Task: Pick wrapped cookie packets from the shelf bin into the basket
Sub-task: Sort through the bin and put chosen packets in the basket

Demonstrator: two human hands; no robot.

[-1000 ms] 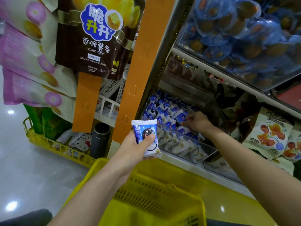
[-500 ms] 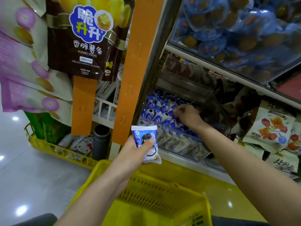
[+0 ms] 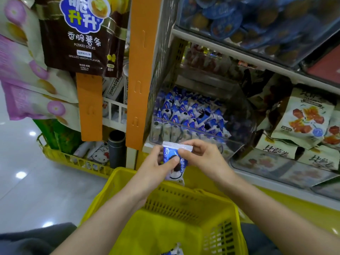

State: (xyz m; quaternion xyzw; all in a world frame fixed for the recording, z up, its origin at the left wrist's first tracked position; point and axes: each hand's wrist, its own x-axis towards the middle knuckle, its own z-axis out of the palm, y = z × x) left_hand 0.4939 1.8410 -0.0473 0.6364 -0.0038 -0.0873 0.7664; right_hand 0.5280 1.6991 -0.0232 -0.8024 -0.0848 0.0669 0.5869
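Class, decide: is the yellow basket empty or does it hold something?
Not empty: one blue-and-white packet lies on the basket floor; another is held above it.

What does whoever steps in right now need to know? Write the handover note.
Left hand and right hand both grip cookie packets held together above the far rim of the yellow basket; exact count unclear.
Done: at least one packet already lies in the basket.
Shelf bin holds plenty more.
Left: drop the held packets into the basket, then go on picking from the bin.
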